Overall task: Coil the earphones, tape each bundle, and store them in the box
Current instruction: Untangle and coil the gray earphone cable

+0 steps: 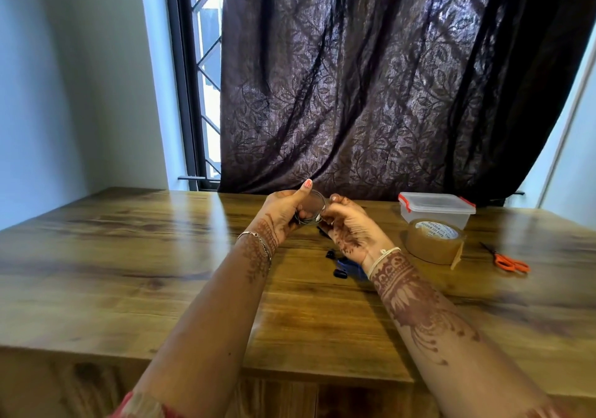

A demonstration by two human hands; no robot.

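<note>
Both hands are raised over the brown wood-grain table [161, 256], about mid-table

Left hand [283, 214]: fingers curled round a small coil of thin grey earphone cable [310, 222], thumb standing up behind it
Right hand [350, 229]: fingertips closed in a pinch on the right side of the same coil

The coil is held between the two hands, clear of the tabletop

More earphones, black and blue [342, 269], lie on the table just under the right wrist; they are blurred and their shape is unclear

Right side of the table: clear plastic box with red clips [435, 211], lid on it. The brown packing tape roll [433, 240] lies flat just in front of the box. The orange-handled scissors [509, 261] lie further right, apart from the roll

A dark leaf-patterned curtain [387, 78] hangs behind the table
</note>
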